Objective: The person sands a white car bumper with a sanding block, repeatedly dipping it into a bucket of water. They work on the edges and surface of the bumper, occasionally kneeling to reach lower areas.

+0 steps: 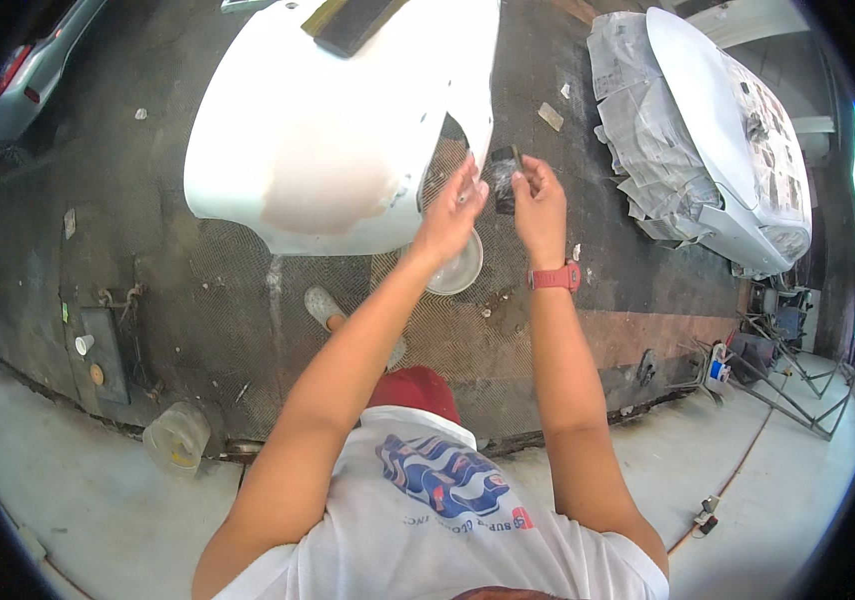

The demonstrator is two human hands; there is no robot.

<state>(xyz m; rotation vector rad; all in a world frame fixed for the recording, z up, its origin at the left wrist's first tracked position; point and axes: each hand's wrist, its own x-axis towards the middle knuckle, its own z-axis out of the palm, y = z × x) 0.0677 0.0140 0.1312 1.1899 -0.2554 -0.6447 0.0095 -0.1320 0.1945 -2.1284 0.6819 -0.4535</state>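
My right hand (543, 205) is closed on a dark sanding pad (505, 188), smeared with whitish residue and pinched between thumb and fingers. My left hand (448, 222) is beside it, fingers stretched out and holding nothing. Both hands are above a round pale basin (463, 266), partly hidden by my left wrist and hand. To the left stands a large white car body panel (348, 120) with a dull beige-grey patch (328, 195) near its lower edge. A dark block with a yellowish edge (356, 28) lies on top of the panel.
At right is another white car part (688, 110) masked with paper sheets (638, 120). Metal-legged stands (798, 380) are at the lower right. A clear plastic tub (178, 438) and a white cup (85, 344) lie at lower left. A car (38, 80) shows at upper left.
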